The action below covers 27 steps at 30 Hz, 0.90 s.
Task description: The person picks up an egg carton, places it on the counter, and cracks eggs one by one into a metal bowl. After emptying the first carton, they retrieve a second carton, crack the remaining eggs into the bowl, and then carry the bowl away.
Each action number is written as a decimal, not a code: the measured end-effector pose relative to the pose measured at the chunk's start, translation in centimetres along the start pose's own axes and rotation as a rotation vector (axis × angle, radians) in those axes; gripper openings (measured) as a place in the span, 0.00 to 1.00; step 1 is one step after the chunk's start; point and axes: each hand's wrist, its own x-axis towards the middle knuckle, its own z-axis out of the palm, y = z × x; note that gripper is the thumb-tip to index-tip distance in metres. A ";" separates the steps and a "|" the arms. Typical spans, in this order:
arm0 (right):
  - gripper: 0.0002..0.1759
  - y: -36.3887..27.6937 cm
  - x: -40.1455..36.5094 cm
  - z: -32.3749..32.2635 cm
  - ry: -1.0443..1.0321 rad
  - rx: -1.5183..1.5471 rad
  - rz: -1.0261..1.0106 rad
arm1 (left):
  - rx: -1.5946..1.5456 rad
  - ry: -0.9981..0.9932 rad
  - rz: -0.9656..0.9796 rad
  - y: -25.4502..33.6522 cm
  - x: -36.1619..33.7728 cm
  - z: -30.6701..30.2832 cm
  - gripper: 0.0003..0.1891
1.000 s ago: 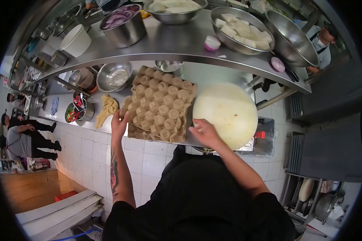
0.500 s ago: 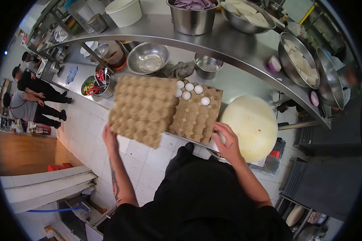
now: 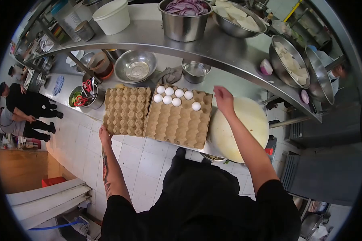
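My left hand grips the lower left corner of an egg carton tray, which holds no visible eggs and lies on the steel counter. Against its right side is a second carton tray, with several white eggs in its upper rows. Above the right edge of that tray hangs my right hand, its fingers bent together; what they hold, if anything, is hidden. Under my right forearm is a large round pale yellow surface.
A steel shelf crosses above the counter, bearing a pot of sliced onion and a white tub. Behind the trays stand a steel bowl and a pot. People stand at the far left.
The left carton tray has come down onto the counter, uncovering more eggs in the right tray. My right hand has left that tray's lower right edge and moved up.
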 end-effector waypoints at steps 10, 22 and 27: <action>0.22 3.3 12.6 8.2 -0.204 -0.642 -0.021 | 0.802 0.412 1.008 2.4 -10.5 3.5 0.24; 0.08 -4.5 -18.6 -22.0 0.365 -0.565 0.304 | 0.302 -0.395 0.676 2.9 -17.0 11.1 0.21; 0.07 -1.4 -22.4 -23.5 0.419 -0.726 0.421 | 0.353 -0.638 0.572 3.7 -12.5 16.9 0.26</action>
